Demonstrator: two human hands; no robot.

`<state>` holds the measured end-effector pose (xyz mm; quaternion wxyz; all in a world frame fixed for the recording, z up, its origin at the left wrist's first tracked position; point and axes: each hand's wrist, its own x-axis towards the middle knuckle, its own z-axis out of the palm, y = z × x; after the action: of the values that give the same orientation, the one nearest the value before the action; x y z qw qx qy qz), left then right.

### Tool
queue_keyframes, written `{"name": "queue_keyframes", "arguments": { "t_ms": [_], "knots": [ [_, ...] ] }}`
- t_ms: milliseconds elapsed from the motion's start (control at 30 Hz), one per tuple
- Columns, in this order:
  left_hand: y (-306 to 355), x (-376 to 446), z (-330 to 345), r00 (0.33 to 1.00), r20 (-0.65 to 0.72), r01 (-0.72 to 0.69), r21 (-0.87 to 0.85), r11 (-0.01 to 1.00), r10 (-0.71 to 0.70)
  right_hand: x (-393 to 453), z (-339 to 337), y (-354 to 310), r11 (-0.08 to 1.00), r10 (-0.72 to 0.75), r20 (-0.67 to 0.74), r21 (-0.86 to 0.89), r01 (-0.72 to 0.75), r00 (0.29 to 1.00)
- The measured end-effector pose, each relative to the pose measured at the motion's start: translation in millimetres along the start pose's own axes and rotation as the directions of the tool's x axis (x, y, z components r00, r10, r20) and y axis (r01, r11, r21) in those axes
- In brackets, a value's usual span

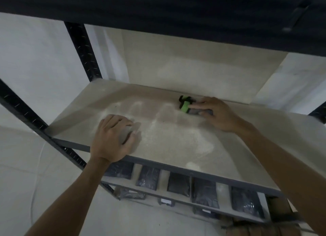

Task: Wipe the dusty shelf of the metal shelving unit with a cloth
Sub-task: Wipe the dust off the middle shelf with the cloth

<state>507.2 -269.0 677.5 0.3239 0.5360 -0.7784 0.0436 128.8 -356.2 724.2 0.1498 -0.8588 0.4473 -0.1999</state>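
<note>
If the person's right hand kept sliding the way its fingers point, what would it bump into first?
The right hand points left along the shelf and already touches the green-and-black object. Past that, only dusty board shows, though depth is hard to judge.

Dim, flat indoor light, greyish cast. Soft shadow under upper shelf (176,9) darkens the top. Whole frame soft, slight motion blur on right hand (214,113). Strong wide-angle bending of uprights and shelf (176,147) edges. No glare; dust patches read pale.
</note>
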Motion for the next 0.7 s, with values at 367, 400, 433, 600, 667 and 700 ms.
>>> {"name": "queue_keyframes", "arguments": {
  "t_ms": [367,400,433,600,667,700],
  "knots": [
    [0,0,0,1.0,-0.01,0.003,-0.01,1.0,-0.003,24,3,15,0.962,0.095,-0.081,-0.248,-0.113,0.992],
    [0,0,0,1.0,-0.015,0.002,-0.01,1.0,-0.002,17,6,10,0.973,0.058,-0.08,-0.219,-0.074,0.995],
    [-1,0,1,1.0,-0.018,-0.001,-0.006,1.0,0.001,9,8,3,0.989,0.024,-0.062,-0.145,-0.032,0.998],
    [-1,0,0,1.0,-0.016,0.011,-0.012,1.0,-0.011,7,-18,-28,0.987,-0.086,0.145,0.149,0.064,0.986],
    [0,0,0,1.0,-0.017,0.016,-0.021,1.0,-0.017,40,-26,-19,0.996,-0.04,0.033,0.082,0.038,0.999],
    [0,0,-1,1.0,-0.019,0.02,-0.029,0.999,-0.021,57,-26,-14,0.998,-0.052,-0.015,0.021,0.052,0.999]
  ]
}}
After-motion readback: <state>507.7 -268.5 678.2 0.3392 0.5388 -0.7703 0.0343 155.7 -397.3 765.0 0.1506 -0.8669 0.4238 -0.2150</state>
